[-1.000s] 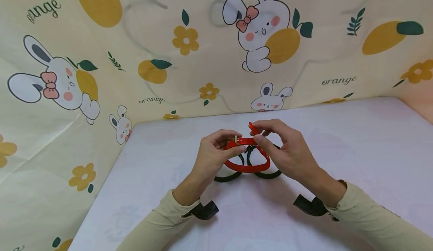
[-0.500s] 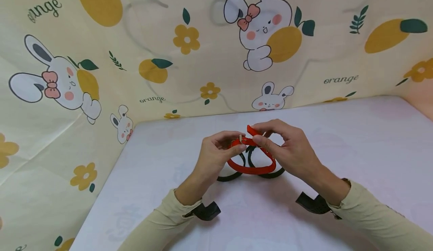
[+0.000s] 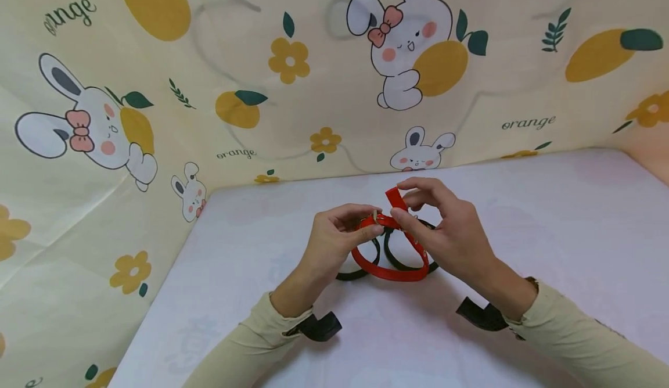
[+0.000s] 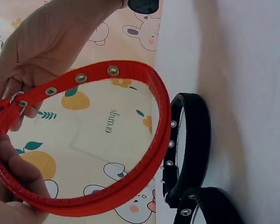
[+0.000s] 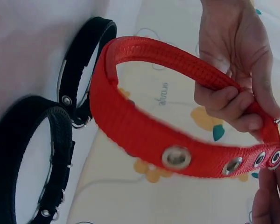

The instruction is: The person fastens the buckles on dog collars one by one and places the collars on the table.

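The head view looks down from above; both wrist views sit close, sharing the red collar (image 3: 389,254) and black collars (image 4: 191,140).

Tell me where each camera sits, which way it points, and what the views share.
Head: worn high, looking forward and down at the white table; both hands and sleeves show.
Left wrist: looks along the left hand through the red collar; the right hand shows too.
Right wrist: looks toward the left hand, at the collar's eyelets.
Shared: red collar, black collars.

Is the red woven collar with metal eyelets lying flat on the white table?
No, the red woven collar is held above the white table by the left hand and right hand.
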Demonstrator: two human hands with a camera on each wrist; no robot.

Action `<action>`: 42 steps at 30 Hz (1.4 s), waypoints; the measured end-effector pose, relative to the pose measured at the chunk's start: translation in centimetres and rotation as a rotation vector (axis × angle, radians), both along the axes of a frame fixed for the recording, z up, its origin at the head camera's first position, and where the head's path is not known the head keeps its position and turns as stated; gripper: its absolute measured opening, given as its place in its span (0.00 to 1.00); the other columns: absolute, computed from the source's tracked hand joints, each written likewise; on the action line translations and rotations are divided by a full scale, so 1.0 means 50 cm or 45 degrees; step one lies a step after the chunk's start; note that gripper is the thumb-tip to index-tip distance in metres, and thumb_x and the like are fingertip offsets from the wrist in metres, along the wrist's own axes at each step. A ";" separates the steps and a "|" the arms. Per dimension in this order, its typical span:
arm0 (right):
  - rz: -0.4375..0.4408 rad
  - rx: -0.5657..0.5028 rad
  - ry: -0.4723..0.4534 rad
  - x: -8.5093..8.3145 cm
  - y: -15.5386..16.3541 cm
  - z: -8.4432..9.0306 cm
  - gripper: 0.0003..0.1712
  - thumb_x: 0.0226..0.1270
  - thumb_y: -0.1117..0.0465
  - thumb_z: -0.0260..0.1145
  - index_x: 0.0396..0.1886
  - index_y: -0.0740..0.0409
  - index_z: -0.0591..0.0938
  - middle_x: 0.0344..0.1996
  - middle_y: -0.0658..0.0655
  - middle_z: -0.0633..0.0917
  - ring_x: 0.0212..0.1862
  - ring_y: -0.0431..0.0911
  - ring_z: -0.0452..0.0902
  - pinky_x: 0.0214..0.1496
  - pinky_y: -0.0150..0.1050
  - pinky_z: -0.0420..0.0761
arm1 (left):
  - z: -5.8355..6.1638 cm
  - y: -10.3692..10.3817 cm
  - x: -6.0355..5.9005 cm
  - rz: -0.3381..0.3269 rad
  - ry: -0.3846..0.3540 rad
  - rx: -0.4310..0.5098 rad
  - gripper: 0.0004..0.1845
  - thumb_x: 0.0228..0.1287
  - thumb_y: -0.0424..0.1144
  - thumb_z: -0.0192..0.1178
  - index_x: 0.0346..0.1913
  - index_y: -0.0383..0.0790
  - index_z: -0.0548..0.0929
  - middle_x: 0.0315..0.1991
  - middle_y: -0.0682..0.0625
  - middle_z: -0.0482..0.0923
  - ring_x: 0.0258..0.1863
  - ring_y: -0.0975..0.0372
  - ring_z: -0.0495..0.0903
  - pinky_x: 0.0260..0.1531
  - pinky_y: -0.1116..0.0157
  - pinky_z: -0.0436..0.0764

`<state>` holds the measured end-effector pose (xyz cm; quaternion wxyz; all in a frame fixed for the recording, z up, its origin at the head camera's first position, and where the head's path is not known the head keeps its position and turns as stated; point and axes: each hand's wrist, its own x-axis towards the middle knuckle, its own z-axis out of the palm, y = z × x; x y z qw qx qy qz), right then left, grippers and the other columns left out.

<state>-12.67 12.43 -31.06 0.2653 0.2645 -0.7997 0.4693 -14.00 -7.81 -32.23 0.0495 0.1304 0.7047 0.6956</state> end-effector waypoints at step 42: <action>0.033 0.162 -0.411 0.002 0.012 0.017 0.15 0.55 0.67 0.70 0.35 0.39 0.88 0.35 0.40 0.86 0.40 0.35 0.82 0.49 0.34 0.80 | -0.013 0.011 0.003 -0.004 0.052 0.109 0.17 0.57 0.24 0.69 0.51 0.27 0.85 0.42 0.46 0.88 0.41 0.63 0.84 0.44 0.68 0.84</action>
